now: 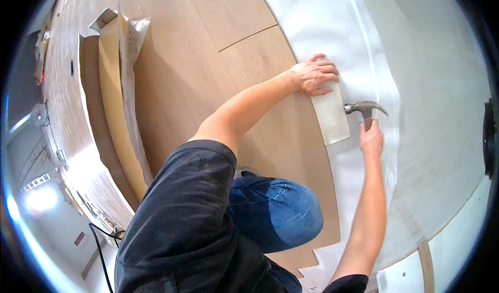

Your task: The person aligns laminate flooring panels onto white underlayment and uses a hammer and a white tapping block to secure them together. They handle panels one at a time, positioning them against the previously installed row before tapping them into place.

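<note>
My left hand [314,76] grips the top part of a pale rectangular block [331,117], which lies against the edge of the light wood-look flooring planks [249,69]. My right hand [371,136] is closed on the handle of a claw hammer [364,108], its head at the block's right side, touching or very close to it. Along the planks' right edge runs white sheet underlay [351,43], partly under the block.
An opened long cardboard package [106,116] lies on the planks at left. My knee [280,210] rests near the plank edge. A bare grey floor [436,111] is at right, with a wood strip [427,267] lower down. A black cable [101,243] runs at lower left.
</note>
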The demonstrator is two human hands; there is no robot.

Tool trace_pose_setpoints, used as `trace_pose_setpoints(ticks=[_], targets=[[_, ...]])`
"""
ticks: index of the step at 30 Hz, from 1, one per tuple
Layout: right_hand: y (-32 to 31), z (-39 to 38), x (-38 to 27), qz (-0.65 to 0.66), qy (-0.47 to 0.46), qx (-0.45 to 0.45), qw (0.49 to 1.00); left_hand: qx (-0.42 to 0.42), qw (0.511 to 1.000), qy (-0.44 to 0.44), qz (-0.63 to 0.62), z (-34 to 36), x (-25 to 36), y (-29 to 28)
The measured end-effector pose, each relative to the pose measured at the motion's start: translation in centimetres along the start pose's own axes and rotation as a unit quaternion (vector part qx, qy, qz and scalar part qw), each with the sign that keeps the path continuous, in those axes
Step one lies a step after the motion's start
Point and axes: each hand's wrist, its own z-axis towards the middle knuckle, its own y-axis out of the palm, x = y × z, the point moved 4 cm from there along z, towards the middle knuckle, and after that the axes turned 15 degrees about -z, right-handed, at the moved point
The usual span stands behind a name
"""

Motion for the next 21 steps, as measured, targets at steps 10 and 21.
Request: trace_pose_setpoints(ticks=[10, 21], targets=[[4.3, -5.5, -9.8, 0.09, -0.141, 0.111, 0.98, 0.088, 0.995, -0.045, -0.022, 0.7, 0.7, -1.1], [4.5, -19.3, 10.8, -0.042, -0.085, 0.071, 0.993, 0.051, 0.961, -0.186, 0.196, -18.6, 9.9, 2.2]])
